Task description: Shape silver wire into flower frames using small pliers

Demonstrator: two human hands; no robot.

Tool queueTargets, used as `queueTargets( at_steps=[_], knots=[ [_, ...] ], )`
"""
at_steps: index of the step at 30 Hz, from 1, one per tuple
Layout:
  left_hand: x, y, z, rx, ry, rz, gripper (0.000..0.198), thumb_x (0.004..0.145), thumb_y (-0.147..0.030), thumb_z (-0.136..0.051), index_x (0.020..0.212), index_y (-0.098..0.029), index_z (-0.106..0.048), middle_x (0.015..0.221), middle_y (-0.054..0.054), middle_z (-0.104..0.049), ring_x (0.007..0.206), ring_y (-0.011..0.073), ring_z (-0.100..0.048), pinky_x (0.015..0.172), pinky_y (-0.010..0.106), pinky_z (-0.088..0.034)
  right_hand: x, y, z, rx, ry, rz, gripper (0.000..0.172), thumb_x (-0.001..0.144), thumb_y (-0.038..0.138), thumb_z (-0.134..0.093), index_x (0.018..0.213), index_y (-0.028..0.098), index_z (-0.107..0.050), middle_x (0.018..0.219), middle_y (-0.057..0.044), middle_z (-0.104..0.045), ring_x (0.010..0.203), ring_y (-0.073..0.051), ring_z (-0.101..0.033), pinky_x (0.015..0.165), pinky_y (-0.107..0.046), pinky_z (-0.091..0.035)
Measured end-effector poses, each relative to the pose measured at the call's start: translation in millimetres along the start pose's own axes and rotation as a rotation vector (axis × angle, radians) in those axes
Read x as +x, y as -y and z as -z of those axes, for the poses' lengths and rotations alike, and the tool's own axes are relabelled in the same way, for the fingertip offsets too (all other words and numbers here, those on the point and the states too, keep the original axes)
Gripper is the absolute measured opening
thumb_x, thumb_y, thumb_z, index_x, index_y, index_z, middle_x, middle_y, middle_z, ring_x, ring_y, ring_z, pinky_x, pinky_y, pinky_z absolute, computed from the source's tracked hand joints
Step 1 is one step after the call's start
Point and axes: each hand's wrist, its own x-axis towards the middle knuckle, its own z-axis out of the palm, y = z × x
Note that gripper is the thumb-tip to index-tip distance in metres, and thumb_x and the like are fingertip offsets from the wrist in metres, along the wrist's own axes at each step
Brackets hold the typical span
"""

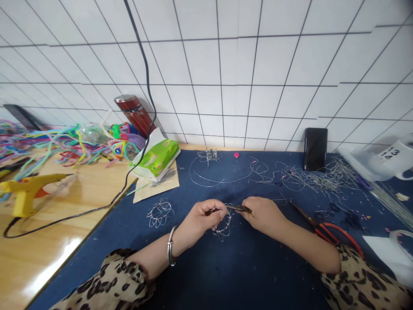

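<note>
My left hand (206, 216) pinches the upper left edge of a looped wire ring with small pink beads (228, 224). The ring's lower loops hang below my fingers. A pair of dark-jawed pliers (239, 208) is in my right hand (263, 214), its fingers wrapped round the handles, which they hide. The pliers' tips reach the wire at my left fingertips; whether they grip it I cannot tell. To the left, a similar beaded wire ring (160, 213) lies on the dark blue mat (200, 275).
Red-handled scissors (338, 234) lie beside my right forearm. Loose wires (332, 176) spread before a black phone (315, 148). A green tissue pack (158, 159) sits back left. A black cord (129, 174) runs to a yellow glue gun (27, 193); coloured pipe cleaners (71, 144) are heaped behind.
</note>
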Motion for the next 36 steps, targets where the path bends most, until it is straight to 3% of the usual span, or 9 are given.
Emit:
queueTargets(
  at_steps=[6,14,25,31,36],
  knots=[
    [-0.9,1.7,-0.3,-0.044,-0.038,0.037,0.016,0.081,-0.028,-0.057,0.082,-0.013,-0.058,0.058,-0.004,-0.043,0.049,0.0051,-0.032,0.046,0.019,-0.025,-0.5,0.6,2.0,-0.012,0.028,-0.019,0.027,0.086,0.04,-0.041,0.078,0.021,-0.059,0.077,0.0,-0.06,0.073,-0.013,-0.055,0.059,-0.023,-0.031],
    [-0.4,-1.2,-0.6,0.074,-0.055,0.007,0.017,0.082,-0.03,-0.056,0.08,-0.013,-0.058,0.056,-0.005,-0.041,0.05,0.0059,-0.031,0.048,0.019,-0.025,-0.2,1.0,1.7,-0.006,0.018,-0.017,0.023,0.085,0.038,-0.043,0.077,0.022,-0.058,0.076,0.001,-0.06,0.073,-0.012,-0.055,0.059,-0.023,-0.031],
    [-0.5,-0.7,-0.6,0.01,-0.007,0.034,0.019,0.08,-0.03,-0.058,0.089,-0.014,-0.06,0.06,-0.004,-0.041,0.048,0.0053,-0.03,0.045,0.018,-0.024,-0.8,1.0,1.0,0.005,-0.001,-0.019,0.022,0.085,0.037,-0.044,0.077,0.021,-0.058,0.075,0.001,-0.06,0.072,-0.012,-0.055,0.058,-0.023,-0.031],
    [-0.1,0.4,0.0,-0.014,0.0,-0.006,0.02,0.082,-0.031,-0.054,0.092,-0.014,-0.06,0.064,-0.001,-0.05,0.053,0.0077,-0.042,0.05,0.02,-0.034,-0.5,0.8,0.6,0.009,-0.009,-0.022,0.025,0.086,0.038,-0.042,0.077,0.021,-0.058,0.075,0.001,-0.06,0.071,-0.012,-0.055,0.058,-0.023,-0.031],
    [0.2,-3.5,0.1,0.031,-0.071,-0.065,0.018,0.083,-0.029,-0.056,0.091,-0.014,-0.06,0.076,0.003,-0.059,0.069,0.0121,-0.052,0.062,0.023,-0.041,-0.9,2.3,1.2,0.001,-0.018,-0.019,0.027,0.087,0.04,-0.041,0.075,0.021,-0.058,0.074,0.001,-0.059,0.069,-0.012,-0.054,0.057,-0.023,-0.031]
  ],
)
